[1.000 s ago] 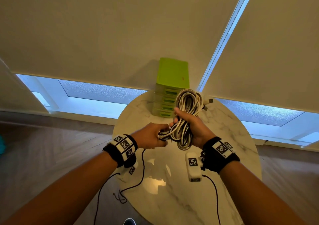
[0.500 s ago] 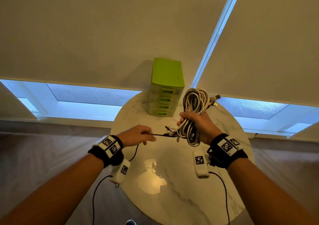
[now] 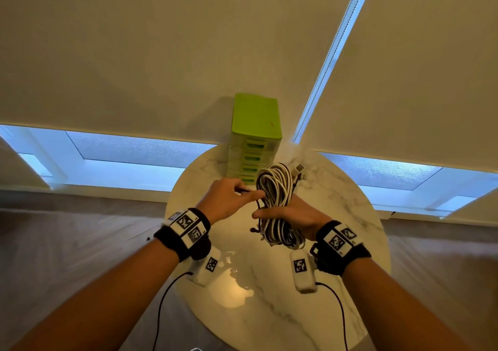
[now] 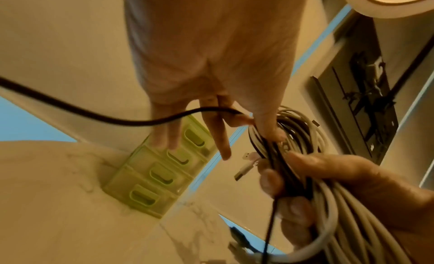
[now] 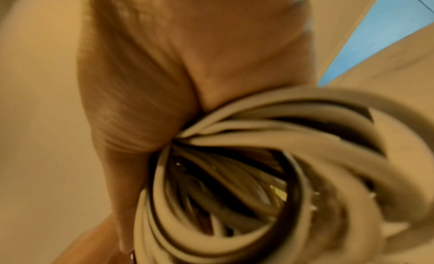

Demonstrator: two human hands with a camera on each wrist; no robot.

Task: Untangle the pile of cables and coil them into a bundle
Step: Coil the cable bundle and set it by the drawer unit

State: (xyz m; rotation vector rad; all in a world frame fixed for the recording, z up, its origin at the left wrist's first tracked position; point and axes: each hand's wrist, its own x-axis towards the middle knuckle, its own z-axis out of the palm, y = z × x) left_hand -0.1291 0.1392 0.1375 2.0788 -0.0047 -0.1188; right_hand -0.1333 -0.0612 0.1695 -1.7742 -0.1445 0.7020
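The coiled bundle of white cables (image 3: 277, 205) is clamped in the right hand (image 3: 296, 216) above the round marble table (image 3: 269, 310). The left hand (image 3: 229, 199) pinches a thin black cable (image 4: 117, 119) against the bundle's left side, near the green drawer unit (image 3: 254, 135).

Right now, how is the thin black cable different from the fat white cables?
The thin black cable is dark and skinny, while the thick white cables are pale and fatter. The black one is a single loose strand pinched by the left hand; the white ones are many loops gripped in the right hand. Both are held above the round marble table.
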